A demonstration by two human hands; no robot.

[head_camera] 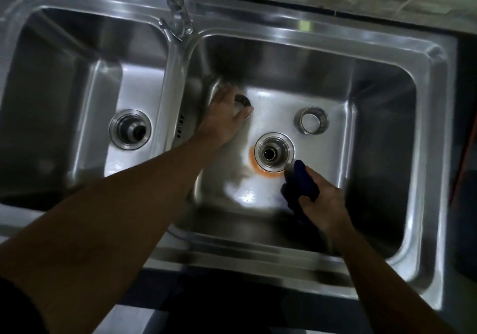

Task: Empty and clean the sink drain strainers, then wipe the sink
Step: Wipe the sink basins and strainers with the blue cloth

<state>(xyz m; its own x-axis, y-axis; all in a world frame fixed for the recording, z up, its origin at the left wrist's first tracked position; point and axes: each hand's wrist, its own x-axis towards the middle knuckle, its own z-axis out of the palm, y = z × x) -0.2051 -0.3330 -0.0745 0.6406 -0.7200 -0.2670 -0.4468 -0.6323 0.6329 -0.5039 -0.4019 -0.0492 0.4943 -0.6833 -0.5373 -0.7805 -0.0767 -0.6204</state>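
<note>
Cloth (303, 181), dark blue and bunched, is gripped in the right hand (326, 202), low and right of centre, touching the near rim of the open drain (261, 153), which an orange stain (254, 165) part-rings. Up-left, the left hand (222, 119) spreads over one steel strainer (242, 99), grip unclear through blur; the second strainer (322, 124) stands upright, up-right of the drain.

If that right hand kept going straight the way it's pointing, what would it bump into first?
Most likely the rim of the drain: the right hand aims its cloth there, tip already near its edge.
</note>
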